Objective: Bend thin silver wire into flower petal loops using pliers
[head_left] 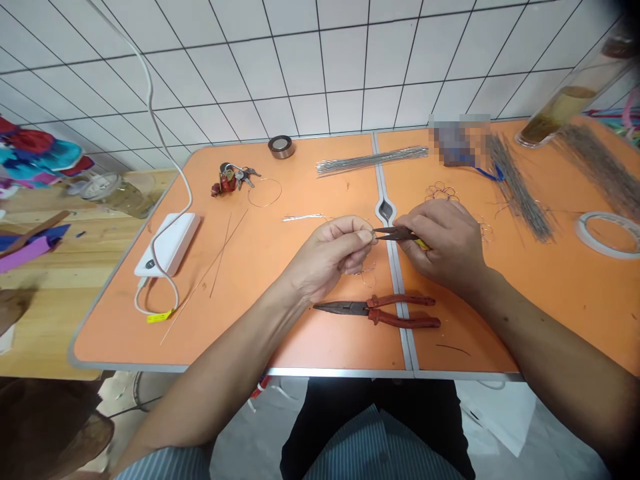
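My left hand (336, 255) is closed in a pinch on a thin wire (367, 275) that curls below my fingers. My right hand (443, 241) is wrapped round small pliers with yellow handles (400, 234), whose dark jaws point left and meet the wire at my left fingertips. Both hands hover over the middle seam of the orange folding table (260, 267). Red-handled long-nose pliers (385, 312) lie flat on the table just below my hands.
A white power bank (169, 243) with its cable lies left. Keys (231, 179), a tape roll (281, 146), a bundle of straight wires (373, 160), dark wire bundles (520, 187), a white tape ring (607, 233), a jar (565, 107) and bent wire loops (442, 193) surround the hands.
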Demonstrator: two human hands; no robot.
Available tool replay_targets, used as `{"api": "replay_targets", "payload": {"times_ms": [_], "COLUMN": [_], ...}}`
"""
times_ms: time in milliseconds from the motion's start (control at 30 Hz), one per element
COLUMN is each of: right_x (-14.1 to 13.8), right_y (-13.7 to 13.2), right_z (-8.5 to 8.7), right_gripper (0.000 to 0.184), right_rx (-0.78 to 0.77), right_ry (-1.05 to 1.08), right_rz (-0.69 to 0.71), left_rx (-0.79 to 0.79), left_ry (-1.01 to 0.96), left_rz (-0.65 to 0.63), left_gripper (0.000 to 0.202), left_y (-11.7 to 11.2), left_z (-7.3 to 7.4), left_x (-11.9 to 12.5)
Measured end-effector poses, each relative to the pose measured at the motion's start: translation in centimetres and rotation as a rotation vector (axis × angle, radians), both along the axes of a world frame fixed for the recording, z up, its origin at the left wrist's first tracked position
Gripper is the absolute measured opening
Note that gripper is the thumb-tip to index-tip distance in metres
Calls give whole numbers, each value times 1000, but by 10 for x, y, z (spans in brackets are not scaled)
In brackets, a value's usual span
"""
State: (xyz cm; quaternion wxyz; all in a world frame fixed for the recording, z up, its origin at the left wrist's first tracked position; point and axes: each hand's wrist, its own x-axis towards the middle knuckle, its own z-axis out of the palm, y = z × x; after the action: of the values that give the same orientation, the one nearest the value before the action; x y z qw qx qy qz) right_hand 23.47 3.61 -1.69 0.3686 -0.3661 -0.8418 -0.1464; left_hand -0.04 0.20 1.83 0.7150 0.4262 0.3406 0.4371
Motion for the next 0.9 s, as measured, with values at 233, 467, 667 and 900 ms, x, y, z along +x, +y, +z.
{"api": "replay_targets", "payload": {"times_ms": [233, 467, 667, 900], "right_x": [0, 1, 2, 2], "right_y": [0, 1, 0, -1], "right_z": [0, 1, 2, 5], "right_gripper": [9, 9, 15, 21], "right_rx": [46, 90, 104, 140], "right_ry": [7, -38, -63, -95], "right_rz": [29, 49, 32, 39], "left_rx": [-11, -6, -14, -22], "left_ry": [11, 18, 27, 2], "left_rz": [-13, -43, -50, -54], "left_gripper": [23, 26, 27, 26], "left_y": [-1, -1, -2, -3], "left_z": [-2, -1, 1, 1], "left_x": [0, 0, 1, 0]}}
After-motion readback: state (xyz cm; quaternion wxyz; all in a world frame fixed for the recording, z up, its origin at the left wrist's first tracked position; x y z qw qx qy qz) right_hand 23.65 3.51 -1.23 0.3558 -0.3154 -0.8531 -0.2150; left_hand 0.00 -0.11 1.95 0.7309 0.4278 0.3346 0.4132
